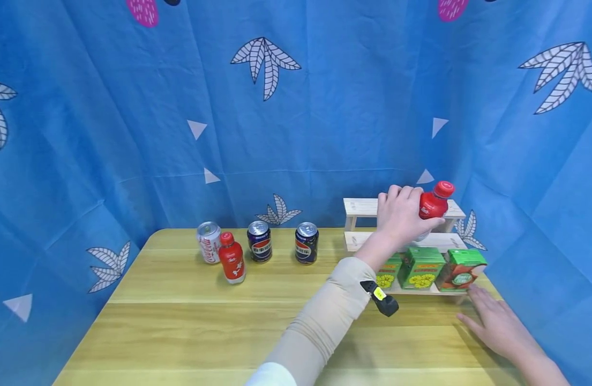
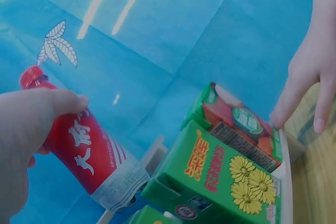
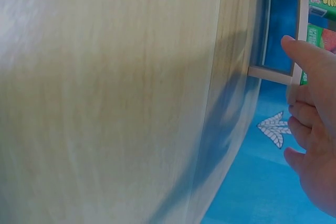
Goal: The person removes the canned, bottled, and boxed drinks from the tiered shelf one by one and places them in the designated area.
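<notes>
My left hand (image 1: 403, 214) grips a red plastic drink bottle (image 1: 433, 206) with a red cap and pale base, tilted above the stepped wooden rack (image 1: 360, 207). In the left wrist view the thumb lies across the bottle (image 2: 84, 156), whose base is close beside a green drink carton (image 2: 210, 182) with yellow flowers. My right hand (image 1: 500, 324) is at the rack's front right corner, fingertips right at its end, thumb apart. That hand (image 3: 320, 114) also shows beside the rack's pale frame (image 3: 270, 74) in the right wrist view.
The rack's lowest tier bears two flower-printed cartons (image 1: 423, 268) and a green carton with red fruit (image 1: 462, 269). Further left stand a white Coca-Cola can (image 1: 209, 244), another red bottle (image 1: 232, 260) and two dark blue cans (image 1: 260, 242). A blue curtain (image 1: 324, 134) hangs behind the table.
</notes>
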The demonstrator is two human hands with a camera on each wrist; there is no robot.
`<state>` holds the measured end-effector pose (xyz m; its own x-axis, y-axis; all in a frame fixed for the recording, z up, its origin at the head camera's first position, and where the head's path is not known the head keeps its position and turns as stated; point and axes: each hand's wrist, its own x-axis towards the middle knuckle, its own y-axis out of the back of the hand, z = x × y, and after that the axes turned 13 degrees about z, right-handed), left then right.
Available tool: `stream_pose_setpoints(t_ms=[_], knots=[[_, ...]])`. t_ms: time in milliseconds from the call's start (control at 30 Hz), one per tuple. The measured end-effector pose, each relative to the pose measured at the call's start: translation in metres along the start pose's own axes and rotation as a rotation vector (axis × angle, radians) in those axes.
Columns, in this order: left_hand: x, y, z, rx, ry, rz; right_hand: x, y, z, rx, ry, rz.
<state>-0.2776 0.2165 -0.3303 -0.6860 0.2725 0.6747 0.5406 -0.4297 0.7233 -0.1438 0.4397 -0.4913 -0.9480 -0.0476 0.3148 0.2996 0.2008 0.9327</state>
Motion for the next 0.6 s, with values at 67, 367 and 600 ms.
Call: stream_pose_setpoints(t_ms=[67, 367, 600], knots=[[0.0, 0.003, -0.003, -0.003, -0.003, 0.011, 0.0, 0.001, 0.0, -0.002, 0.002, 0.001], [-0.004, 0.015, -0.016, -0.017, -0.009, 0.07, 0.0, 0.002, 0.0, 0.012, 0.005, 0.001], [-0.007, 0.025, -0.027, -0.046, -0.015, 0.124, 0.001, 0.002, 0.0, 0.011, 0.01, -0.008]])
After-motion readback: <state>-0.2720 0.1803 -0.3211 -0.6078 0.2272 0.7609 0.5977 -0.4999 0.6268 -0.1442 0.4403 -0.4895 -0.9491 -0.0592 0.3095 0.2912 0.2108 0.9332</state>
